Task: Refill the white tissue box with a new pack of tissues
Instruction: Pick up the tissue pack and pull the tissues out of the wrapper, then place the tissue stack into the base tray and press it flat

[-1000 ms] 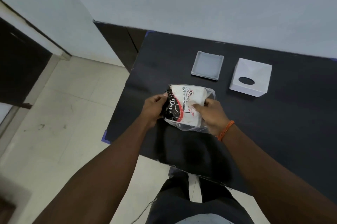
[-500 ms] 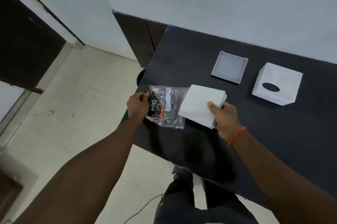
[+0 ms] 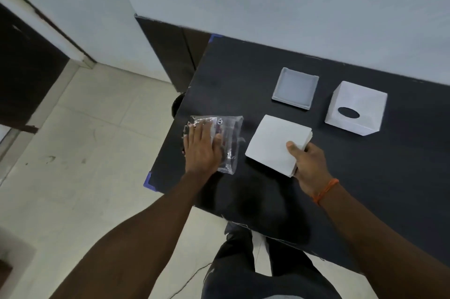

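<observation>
My right hand (image 3: pixel 308 162) grips the near right corner of a bare white stack of tissues (image 3: pixel 272 143), held just over the black table (image 3: pixel 243 74). My left hand (image 3: pixel 202 150) lies flat, fingers spread, on the emptied clear plastic wrapper (image 3: pixel 230 135) near the table's left edge. The white tissue box (image 3: pixel 358 101), with its dark oval slot facing up, stands at the back right. Its grey base lid (image 3: pixel 295 88) lies upturned to the left of the box.
The table's left and front edges are close to my hands, with pale tiled floor (image 3: pixel 85 152) below. A blue tape mark (image 3: pixel 147 179) sits on the near left corner. The wall runs along the table's far side.
The tissue stack came fully out of the wrapper and moved right in my right hand. My left hand went from pinching the wrapper to pressing it flat on the table.
</observation>
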